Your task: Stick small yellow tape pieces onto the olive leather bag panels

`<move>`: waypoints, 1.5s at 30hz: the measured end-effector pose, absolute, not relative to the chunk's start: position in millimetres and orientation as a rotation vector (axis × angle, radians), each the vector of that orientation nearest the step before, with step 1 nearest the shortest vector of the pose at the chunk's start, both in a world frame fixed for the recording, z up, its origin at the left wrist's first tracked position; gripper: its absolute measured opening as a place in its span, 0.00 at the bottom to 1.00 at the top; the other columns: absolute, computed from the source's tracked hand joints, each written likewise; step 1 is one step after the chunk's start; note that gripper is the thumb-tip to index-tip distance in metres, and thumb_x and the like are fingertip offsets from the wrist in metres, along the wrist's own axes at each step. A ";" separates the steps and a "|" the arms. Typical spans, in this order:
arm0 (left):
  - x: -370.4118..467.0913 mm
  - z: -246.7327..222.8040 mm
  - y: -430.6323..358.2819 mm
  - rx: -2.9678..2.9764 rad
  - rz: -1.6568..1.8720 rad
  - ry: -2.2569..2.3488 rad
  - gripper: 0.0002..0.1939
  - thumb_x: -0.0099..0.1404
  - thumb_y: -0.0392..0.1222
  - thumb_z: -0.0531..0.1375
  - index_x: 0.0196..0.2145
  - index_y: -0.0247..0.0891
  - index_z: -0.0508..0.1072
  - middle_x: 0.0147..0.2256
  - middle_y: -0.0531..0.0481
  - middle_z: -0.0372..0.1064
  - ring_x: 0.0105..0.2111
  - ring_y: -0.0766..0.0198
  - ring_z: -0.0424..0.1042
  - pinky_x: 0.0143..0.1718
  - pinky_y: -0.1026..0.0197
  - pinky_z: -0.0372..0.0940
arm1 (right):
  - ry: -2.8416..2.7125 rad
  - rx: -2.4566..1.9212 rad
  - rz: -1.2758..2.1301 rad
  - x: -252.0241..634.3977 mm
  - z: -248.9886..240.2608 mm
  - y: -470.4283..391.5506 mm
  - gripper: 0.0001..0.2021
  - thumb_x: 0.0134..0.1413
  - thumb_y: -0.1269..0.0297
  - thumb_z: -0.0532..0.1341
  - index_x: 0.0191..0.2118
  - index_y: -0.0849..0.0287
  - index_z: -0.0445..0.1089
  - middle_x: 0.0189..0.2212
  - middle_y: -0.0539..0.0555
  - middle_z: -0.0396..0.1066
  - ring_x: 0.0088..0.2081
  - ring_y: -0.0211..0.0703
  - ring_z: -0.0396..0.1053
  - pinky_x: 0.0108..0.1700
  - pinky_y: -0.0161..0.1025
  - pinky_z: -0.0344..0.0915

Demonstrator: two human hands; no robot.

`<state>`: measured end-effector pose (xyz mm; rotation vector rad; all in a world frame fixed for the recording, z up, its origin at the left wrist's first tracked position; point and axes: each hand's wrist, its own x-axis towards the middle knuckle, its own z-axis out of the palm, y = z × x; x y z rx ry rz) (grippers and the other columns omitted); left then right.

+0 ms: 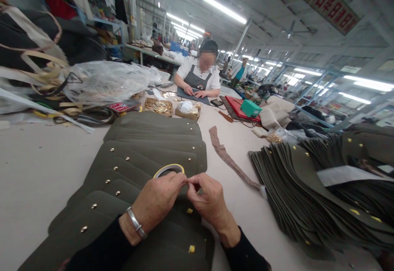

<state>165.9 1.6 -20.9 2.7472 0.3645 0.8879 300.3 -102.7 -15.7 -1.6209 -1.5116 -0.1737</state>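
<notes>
Evidently, the left hand [160,195] is closed, seemingly on the tape roll [169,167] above the olive panels [147,150]; the right hand [209,197] pinches alongside, contents indiscernible. Roll judged light, firm; grip its rim.

Pale table [40,156]: dark green panels [132,176] overlap toward near edge; stacked panels [295,189] lie rightward, brown strip [227,156] between; boxes [186,117] sit farther back.

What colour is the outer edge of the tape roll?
The tape roll has a yellow outer edge, best seen in the head view.
</notes>
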 end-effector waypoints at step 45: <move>183.9 -38.8 16.0 3.026 0.597 0.628 0.08 0.66 0.32 0.52 0.34 0.38 0.70 0.32 0.47 0.67 0.34 0.55 0.64 0.39 0.51 0.61 | -1.672 -1.966 -0.175 350.7 -36.2 -51.8 0.09 0.61 0.70 0.54 0.36 0.60 0.73 0.31 0.56 0.73 0.35 0.44 0.72 0.42 0.38 0.66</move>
